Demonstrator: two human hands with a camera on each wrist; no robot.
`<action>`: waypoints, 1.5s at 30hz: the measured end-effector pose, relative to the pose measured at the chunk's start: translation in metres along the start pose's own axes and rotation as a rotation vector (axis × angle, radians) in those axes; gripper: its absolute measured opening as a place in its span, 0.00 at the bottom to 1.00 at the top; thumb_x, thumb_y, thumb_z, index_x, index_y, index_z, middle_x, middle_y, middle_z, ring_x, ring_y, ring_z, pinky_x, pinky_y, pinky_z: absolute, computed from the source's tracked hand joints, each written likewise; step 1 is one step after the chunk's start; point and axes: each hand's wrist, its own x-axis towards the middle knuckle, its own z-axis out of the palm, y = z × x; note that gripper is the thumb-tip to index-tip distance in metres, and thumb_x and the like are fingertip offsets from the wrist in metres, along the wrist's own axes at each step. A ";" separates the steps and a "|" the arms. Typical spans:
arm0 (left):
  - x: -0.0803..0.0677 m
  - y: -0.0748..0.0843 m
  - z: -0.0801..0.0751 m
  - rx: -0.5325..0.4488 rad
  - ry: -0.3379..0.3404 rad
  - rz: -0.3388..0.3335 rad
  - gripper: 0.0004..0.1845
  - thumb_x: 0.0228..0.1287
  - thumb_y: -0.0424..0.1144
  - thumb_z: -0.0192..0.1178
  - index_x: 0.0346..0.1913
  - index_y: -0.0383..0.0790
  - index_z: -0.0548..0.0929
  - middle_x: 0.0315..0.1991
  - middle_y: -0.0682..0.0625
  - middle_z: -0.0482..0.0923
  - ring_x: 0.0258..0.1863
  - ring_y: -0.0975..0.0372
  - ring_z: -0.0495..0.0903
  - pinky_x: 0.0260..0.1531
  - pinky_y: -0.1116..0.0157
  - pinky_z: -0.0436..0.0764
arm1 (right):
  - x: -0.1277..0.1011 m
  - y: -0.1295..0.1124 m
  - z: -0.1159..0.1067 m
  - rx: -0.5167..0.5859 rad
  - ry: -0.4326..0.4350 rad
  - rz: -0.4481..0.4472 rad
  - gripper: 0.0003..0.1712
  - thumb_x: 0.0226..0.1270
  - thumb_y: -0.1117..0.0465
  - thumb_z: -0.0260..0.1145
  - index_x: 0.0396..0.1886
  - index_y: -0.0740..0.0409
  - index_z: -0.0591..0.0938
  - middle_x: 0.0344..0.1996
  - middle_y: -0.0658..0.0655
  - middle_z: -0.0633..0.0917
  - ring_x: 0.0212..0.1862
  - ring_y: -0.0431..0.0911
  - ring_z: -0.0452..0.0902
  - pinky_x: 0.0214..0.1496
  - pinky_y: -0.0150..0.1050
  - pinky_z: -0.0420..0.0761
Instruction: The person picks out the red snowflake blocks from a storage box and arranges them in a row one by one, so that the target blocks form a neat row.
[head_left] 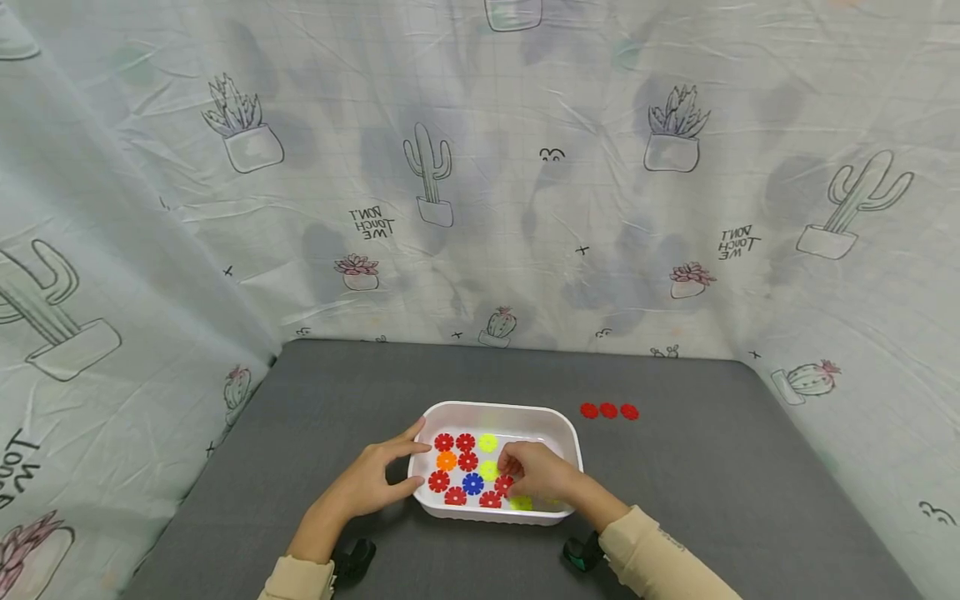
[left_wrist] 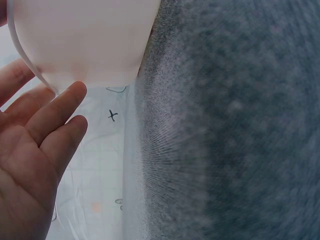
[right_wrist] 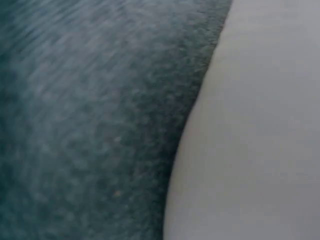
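**Right hand in the disc tray, left hand at its end wall**

Tray: white rectangular plastic tray with rounded corners (head_left: 517, 421), on the dark grey cloth-covered table (head_left: 360, 375), in front of the person. Inside, lying flat or nearly so: red notched plastic discs (head_left: 444, 442), one orange notched disc (head_left: 446, 461), one blue notched disc (head_left: 472, 483) and yellow notched discs (head_left: 488, 442). Three more red discs (head_left: 609, 411) sit in a row on the cloth, beyond and to the right of the tray.

Left hand (head_left: 371, 479): at the tray's left end, fingers spread and extended, fingertips on the outer wall in the left wrist view. Not clenched; reads as a light steadying touch.

Right hand (head_left: 542, 472): down inside the tray, fingertips just beside or over the red disc nearest it (head_left: 500, 485). Its palm hides part of the tray's right side, and the right wrist view has only cloth and a pale blurred surface, so I can't tell whether it's pinching that disc or only touching.

Handling, my read: discs look very light, thin, fairly stiff, hard to break. Smooth tray floor means they'd probably skid when pushed. Best hold is thumb and index on opposite edges; the notches should give some bite. Tray looks light too and could shift, so bracing the end wall makes sense.
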 end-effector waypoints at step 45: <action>0.000 -0.002 0.000 -0.015 -0.007 -0.015 0.25 0.55 0.51 0.59 0.56 0.48 0.75 0.68 0.55 0.55 0.62 0.59 0.64 0.54 0.50 0.70 | 0.002 0.001 0.000 0.052 0.015 0.000 0.11 0.49 0.64 0.69 0.34 0.51 0.79 0.28 0.44 0.79 0.31 0.35 0.71 0.36 0.28 0.76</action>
